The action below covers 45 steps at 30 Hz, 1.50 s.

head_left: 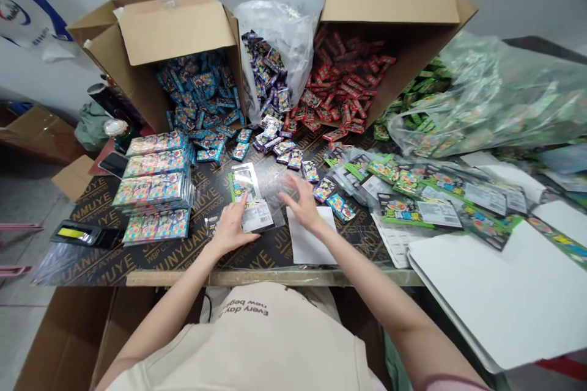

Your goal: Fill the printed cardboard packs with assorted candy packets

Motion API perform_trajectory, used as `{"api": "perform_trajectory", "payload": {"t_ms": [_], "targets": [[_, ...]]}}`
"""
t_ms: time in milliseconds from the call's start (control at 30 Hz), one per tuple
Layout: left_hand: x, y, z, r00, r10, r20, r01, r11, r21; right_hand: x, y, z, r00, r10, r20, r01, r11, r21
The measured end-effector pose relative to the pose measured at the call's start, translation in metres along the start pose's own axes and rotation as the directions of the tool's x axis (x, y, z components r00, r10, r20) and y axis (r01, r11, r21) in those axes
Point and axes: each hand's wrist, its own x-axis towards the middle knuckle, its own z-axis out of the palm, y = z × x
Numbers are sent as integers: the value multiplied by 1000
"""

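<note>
A green and white printed card [250, 198] in a clear plastic bag lies on the dark tabletop before me. My left hand [230, 223] rests on its lower left part, index finger stretched over the card and thumb spread along the bottom edge. To the right, my right hand [301, 203] hovers by the bag's clear side, thumb and index finger apart. A white paper sheet [312, 244] lies under my right wrist. Small purple candy boxes [296, 159] and a blue candy box [342, 208] lie just beyond and beside that hand.
Packed multi-box sets [156, 223] are stacked at left, near a black tape dispenser [85, 234]. Behind stand a carton of blue boxes [197, 88], a bag of purple ones [270, 70] and a carton of red ones [351, 85]. Bagged cards [417, 211] and white sheets [499, 293] cover the right.
</note>
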Motion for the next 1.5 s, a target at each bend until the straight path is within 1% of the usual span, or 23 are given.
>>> {"api": "perform_trajectory", "payload": {"t_ms": [67,133,200,267,367,433,467,500,567,633,700,767,867,967,1033,1100,1167,1200,1267,1333,1367,1433,1500], "targets": [[1,-5,7,1000,1,30,-2,999,35,42,30,-7,995,85,-54,-94,978,-189],[0,-11,14,997,13,77,-18,998,67,81,59,-18,976,218,-16,-212,923,-321],[-2,-17,20,993,17,113,-27,995,91,106,80,-27,958,282,61,-239,893,-381],[-4,-19,22,994,8,112,-20,995,102,114,85,-31,953,277,124,-207,892,-401],[-4,-14,18,999,-40,6,40,999,16,96,66,-25,979,156,133,-102,933,-344],[2,-3,15,987,-135,-88,116,974,-194,72,39,-16,992,16,121,11,975,-221],[6,4,13,973,-203,-108,154,924,-351,59,25,-11,991,-51,122,69,986,-149],[11,11,13,956,-275,-100,186,835,-518,46,10,-7,985,-105,134,118,988,-94],[22,26,13,923,-385,-11,227,568,-791,23,-16,0,972,-175,157,185,981,-53],[31,37,15,900,-430,71,233,338,-912,7,-34,2,970,-193,146,206,975,-83],[35,43,14,889,-451,79,207,242,-948,-5,-44,1,983,-158,97,171,975,-142],[35,43,11,877,-479,29,155,226,-962,-14,-50,-4,992,-103,68,114,976,-183],[32,37,2,846,-533,-27,93,197,-976,-29,-55,-13,986,-74,148,97,984,-150],[27,33,-5,846,-532,21,119,150,-982,-38,-60,-20,983,-86,159,103,990,-99],[24,36,-6,863,-502,59,153,148,-977,-40,-62,-22,985,-101,137,112,991,-72],[21,40,-5,873,-482,81,173,148,-974,-41,-63,-20,974,-142,175,147,989,-13],[21,45,-4,861,-503,78,161,124,-979,-43,-62,-15,964,-169,206,157,985,76],[21,46,-4,845,-531,62,138,104,-985,-44,-61,-11,968,-151,199,125,982,138],[22,48,-5,808,-588,32,82,59,-995,-46,-58,-2,983,-29,179,-30,946,321],[20,50,-5,789,-613,33,62,27,-998,-45,-53,5,971,135,197,-221,819,529],[18,51,-4,792,-609,53,82,20,-996,-43,-51,8,959,206,197,-284,743,606],[12,52,-1,821,-549,156,202,24,-979,-36,-47,9,941,307,140,-314,646,696],[7,55,3,843,-442,307,360,38,-932,-28,-45,7,934,351,69,-292,636,714]]}}
